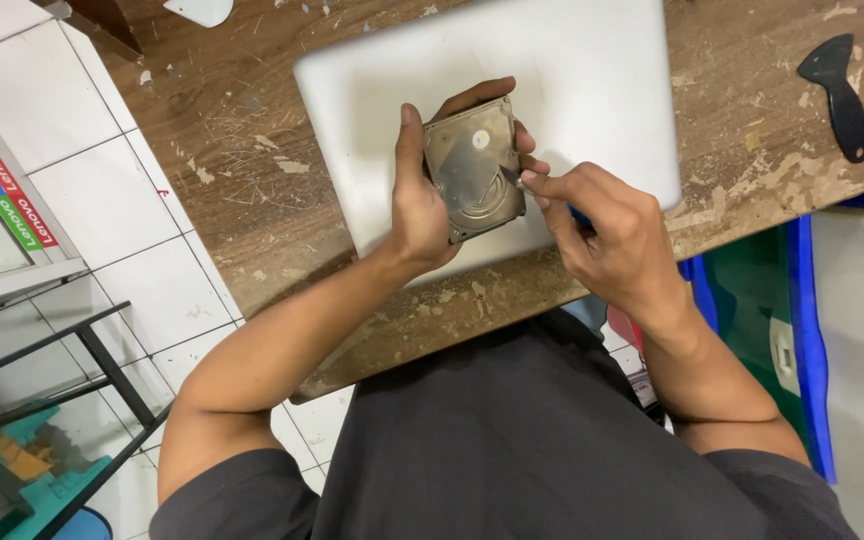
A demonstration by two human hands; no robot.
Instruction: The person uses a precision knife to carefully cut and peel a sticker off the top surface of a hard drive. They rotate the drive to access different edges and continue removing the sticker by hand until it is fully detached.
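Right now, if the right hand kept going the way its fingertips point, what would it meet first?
The right hand points left at the hard drive in the left hand; its pinched fingertips already seem to touch the drive's edge.

A laptop [572, 90] lies on the workbench [252, 130] near its front edge. A pry tool [837, 90] lies well right of it, toward the right edge.
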